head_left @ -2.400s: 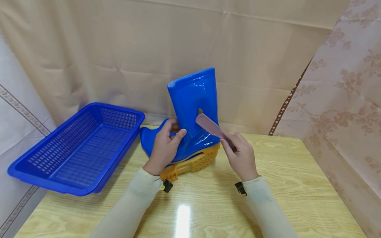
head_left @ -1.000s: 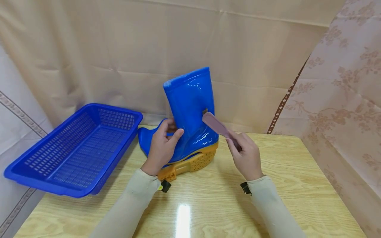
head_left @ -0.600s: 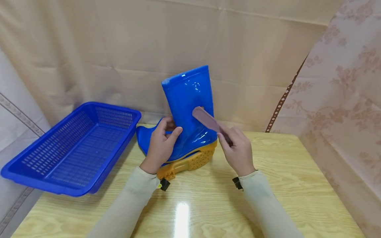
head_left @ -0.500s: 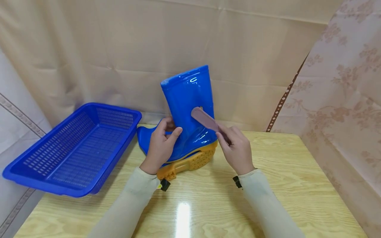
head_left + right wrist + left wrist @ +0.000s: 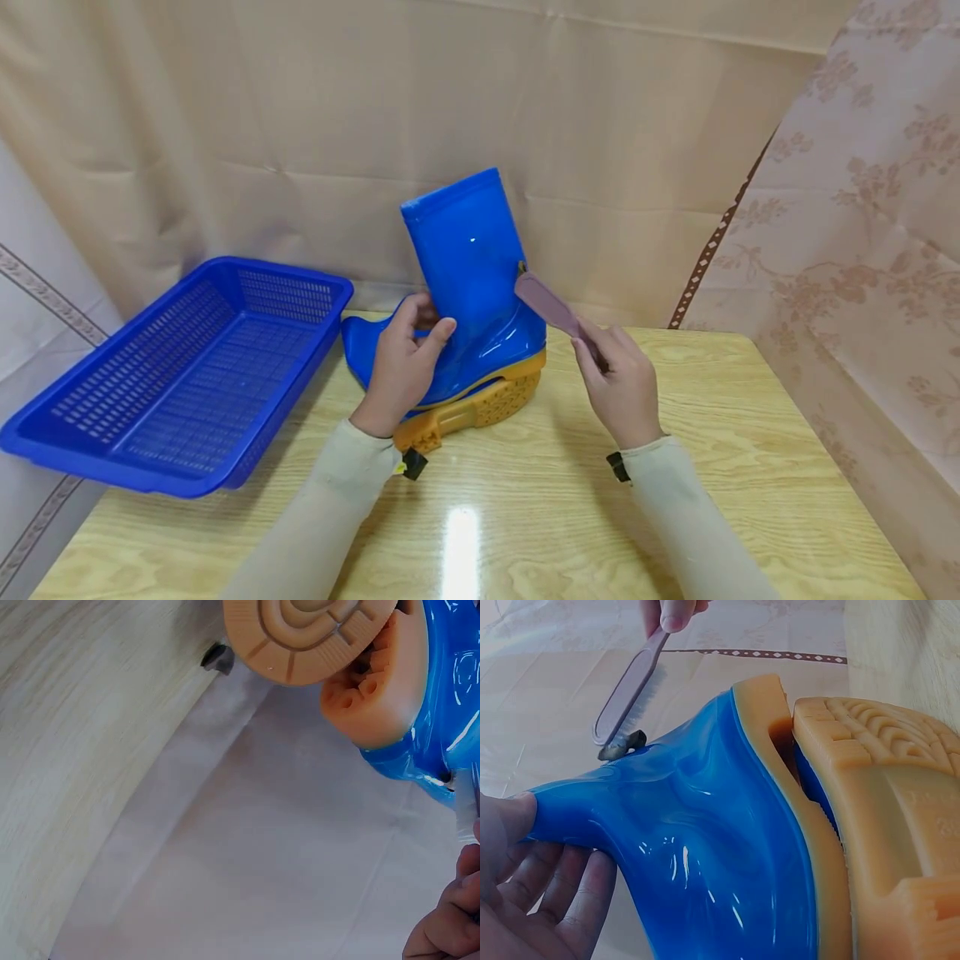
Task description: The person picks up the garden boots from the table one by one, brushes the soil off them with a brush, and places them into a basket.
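Observation:
A blue rain boot (image 5: pixel 468 242) with a yellow sole stands tilted on the table. My left hand (image 5: pixel 405 358) holds it at the ankle, thumb on the near side; in the left wrist view the fingers (image 5: pixel 592 892) lie under the shaft. In my right hand (image 5: pixel 622 383) is a mauve scrubbing brush (image 5: pixel 543 300), gripped by its handle. Its head is at the right edge of the shaft. A small dark clump (image 5: pixel 622 746) sits between bristle tips and boot. A second such boot lies on its side beneath, its yellow sole (image 5: pixel 465 412) facing me.
A blue slatted plastic basket (image 5: pixel 300 400) stands on the left of the wooden table (image 5: pixel 720 467). A beige curtain (image 5: pixel 300 125) hangs behind, and a flowered cloth (image 5: pixel 885 250) on the right. A small dark piece (image 5: pixel 217 658) shows near the sole in the right wrist view.
The brush has moved from the middle of the boot's shaft rightward to its right edge. The shaft's top leans further left. My left hand keeps its hold.

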A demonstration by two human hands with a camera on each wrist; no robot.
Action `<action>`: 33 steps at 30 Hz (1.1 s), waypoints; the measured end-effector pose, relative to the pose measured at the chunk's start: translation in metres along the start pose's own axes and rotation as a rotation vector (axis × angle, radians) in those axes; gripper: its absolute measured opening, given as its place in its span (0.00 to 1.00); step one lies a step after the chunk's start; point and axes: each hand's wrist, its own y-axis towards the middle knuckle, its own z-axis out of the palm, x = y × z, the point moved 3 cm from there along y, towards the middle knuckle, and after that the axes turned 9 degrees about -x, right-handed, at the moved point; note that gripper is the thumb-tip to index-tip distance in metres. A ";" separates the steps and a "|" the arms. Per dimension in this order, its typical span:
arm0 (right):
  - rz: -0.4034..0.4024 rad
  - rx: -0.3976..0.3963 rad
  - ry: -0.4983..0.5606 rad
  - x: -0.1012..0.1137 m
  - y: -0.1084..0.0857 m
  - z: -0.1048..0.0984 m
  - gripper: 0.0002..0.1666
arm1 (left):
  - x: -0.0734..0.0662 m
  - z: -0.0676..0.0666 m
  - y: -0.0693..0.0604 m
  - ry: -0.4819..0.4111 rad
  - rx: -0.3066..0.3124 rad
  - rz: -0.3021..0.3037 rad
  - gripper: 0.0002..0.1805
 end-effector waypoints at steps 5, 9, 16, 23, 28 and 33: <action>-0.002 -0.032 -0.003 -0.002 -0.001 -0.004 0.15 | 0.001 -0.001 0.000 0.005 -0.005 0.005 0.20; 0.015 -0.042 -0.013 -0.007 -0.002 -0.005 0.16 | 0.003 0.000 0.000 0.005 0.009 -0.001 0.19; 0.046 -0.024 -0.049 -0.018 -0.007 -0.003 0.15 | 0.004 0.000 -0.001 0.024 0.004 0.014 0.17; 0.105 -0.020 -0.084 -0.034 -0.010 -0.003 0.15 | 0.001 -0.002 -0.001 0.025 0.001 0.031 0.16; 0.157 -0.047 -0.057 -0.040 -0.010 -0.002 0.14 | -0.001 -0.002 -0.001 0.020 0.001 0.048 0.17; 0.228 -0.157 0.083 -0.029 -0.001 -0.001 0.11 | 0.000 -0.002 -0.001 0.038 0.017 0.038 0.17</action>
